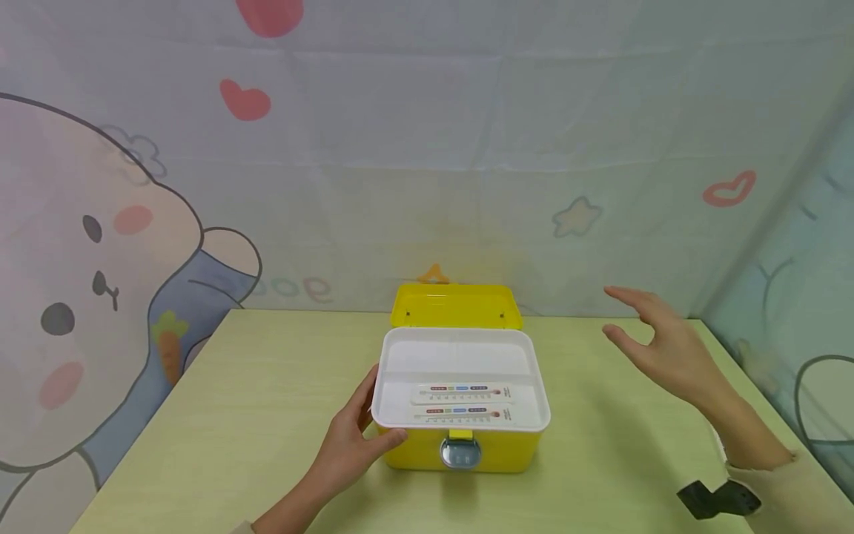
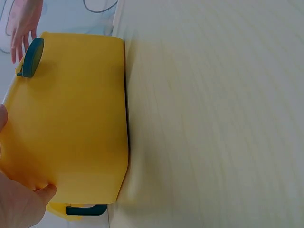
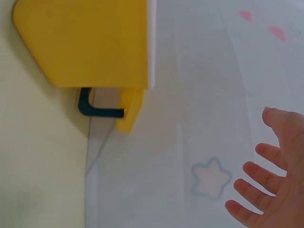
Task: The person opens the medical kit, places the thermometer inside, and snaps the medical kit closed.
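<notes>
A yellow storage box (image 1: 497, 454) with a silver front latch (image 1: 460, 453) stands with its yellow lid (image 1: 456, 305) tipped back. Across its top sits a white tray (image 1: 460, 351), divided into a rear and a front section. Two flat white thermometers (image 1: 460, 394) with coloured labels lie side by side in the front section. My left hand (image 1: 347, 445) holds the box's left front corner, thumb on the front and fingers along the side. Raised to the right of the box, my right hand (image 1: 670, 352) has its fingers spread and touches nothing.
The box rests on a pale wood-grain table (image 1: 267, 415). A printed cloth (image 1: 414, 148) with hearts and a cartoon animal hangs behind the table. A dark handle (image 3: 102, 112) sticks out at the back of the box. The right sleeve has a black strap (image 1: 718, 499) beside it.
</notes>
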### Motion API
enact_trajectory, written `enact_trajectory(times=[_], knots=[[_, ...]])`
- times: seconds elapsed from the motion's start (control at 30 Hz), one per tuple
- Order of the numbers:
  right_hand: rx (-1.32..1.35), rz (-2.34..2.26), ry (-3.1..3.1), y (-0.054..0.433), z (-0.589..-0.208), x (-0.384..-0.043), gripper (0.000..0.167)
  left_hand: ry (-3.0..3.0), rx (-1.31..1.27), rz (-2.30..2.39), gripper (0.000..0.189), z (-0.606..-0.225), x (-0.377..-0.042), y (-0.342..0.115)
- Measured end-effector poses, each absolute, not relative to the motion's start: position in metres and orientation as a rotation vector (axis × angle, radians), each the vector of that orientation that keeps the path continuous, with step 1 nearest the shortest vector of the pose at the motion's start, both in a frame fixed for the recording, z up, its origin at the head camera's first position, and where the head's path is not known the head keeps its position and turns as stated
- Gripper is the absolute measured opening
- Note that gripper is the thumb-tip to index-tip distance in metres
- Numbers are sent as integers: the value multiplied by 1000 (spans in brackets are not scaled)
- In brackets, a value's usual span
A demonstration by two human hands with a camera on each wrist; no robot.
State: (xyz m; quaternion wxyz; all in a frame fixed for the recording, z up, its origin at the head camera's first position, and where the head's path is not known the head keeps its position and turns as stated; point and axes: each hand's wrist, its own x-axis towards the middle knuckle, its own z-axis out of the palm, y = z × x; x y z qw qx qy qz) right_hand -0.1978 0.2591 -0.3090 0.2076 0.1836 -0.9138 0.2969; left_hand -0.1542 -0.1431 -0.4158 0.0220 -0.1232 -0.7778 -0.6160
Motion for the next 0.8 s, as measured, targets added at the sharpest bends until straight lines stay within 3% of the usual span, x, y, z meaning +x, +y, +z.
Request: enact_trajectory(times=[0.8], knots=[[237, 845, -2605, 340, -343, -194, 59, -2404, -374, -1919, 93, -416, -154, -143]])
